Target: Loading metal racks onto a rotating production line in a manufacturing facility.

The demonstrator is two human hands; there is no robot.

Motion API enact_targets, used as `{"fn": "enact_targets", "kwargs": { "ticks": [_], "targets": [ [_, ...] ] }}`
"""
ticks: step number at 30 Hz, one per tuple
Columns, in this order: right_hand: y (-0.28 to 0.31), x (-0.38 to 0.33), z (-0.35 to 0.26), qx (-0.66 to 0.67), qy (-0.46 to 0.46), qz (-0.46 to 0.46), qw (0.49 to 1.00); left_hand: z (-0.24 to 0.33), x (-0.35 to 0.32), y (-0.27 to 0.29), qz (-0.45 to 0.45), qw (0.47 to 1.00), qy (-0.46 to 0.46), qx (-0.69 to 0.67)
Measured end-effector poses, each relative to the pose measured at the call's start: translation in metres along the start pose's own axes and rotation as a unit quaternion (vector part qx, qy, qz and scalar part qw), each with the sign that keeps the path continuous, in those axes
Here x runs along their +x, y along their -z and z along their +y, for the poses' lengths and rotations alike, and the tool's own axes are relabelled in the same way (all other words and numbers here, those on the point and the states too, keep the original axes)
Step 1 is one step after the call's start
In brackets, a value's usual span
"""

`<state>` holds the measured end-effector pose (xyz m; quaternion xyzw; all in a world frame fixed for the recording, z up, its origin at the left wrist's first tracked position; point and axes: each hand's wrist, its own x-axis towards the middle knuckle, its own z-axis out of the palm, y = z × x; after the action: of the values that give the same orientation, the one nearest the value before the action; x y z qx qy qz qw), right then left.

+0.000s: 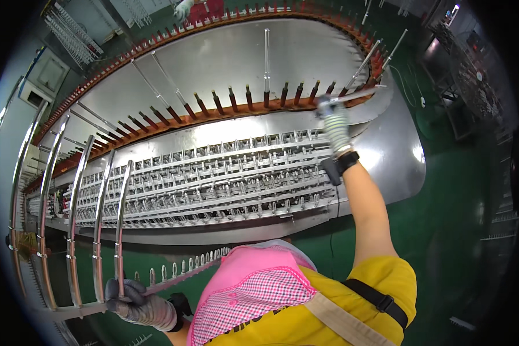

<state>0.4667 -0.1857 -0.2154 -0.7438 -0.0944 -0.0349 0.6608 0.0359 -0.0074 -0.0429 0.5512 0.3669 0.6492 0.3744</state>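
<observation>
My left hand (141, 304), in a grey work glove, is closed round a long pegged rack bar (179, 277) at the lower left, by the foot of the nearest chrome tube (121, 222). Several similar curved tubes stand in a row on the bar's left part, while bare pegs line its right part. Stretched forward over the machine, my gloved right hand (333, 121) is closed on a thin metal tube (357, 94) that points right. Motion smears it. Just beyond is a row of dark red spindles (299, 93), one bearing an upright tube (267, 60).
A long oval metal machine table (225, 63) carries the spindle track around its rim. Several pegged racks (213, 179) lie stacked on its near side. A gloved hand (183, 10) of another person shows at the far edge. Hanging racks (72, 34) stand far left.
</observation>
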Motion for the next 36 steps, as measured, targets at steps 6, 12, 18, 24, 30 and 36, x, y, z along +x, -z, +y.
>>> {"fn": "enact_targets", "kwargs": {
  "ticks": [6,12,18,24,30,36],
  "targets": [
    [0.059,0.086,-0.001,0.035,-0.012,0.222,0.974,0.003,0.001,-0.006,0.027,0.999,-0.009,-0.029],
    [0.026,0.113,0.010,-0.395,0.005,0.126,0.910,0.002,0.003,0.005,-0.001,0.998,-0.006,-0.055],
    [-0.009,0.090,0.017,-0.362,-0.032,0.049,0.930,-0.005,0.012,0.028,0.044,0.997,-0.003,-0.059],
    [-0.052,-0.004,-0.037,0.010,-0.147,-0.032,0.989,-0.030,0.030,0.071,0.021,0.998,0.023,-0.062],
    [-0.147,-0.216,-0.187,0.091,-0.155,-0.647,0.741,-0.033,0.038,0.080,-0.004,0.999,0.048,-0.024],
    [-0.207,-0.347,-0.228,0.359,-0.381,-0.701,0.485,-0.056,0.053,0.123,-0.202,0.975,0.020,0.089]
  ]
}}
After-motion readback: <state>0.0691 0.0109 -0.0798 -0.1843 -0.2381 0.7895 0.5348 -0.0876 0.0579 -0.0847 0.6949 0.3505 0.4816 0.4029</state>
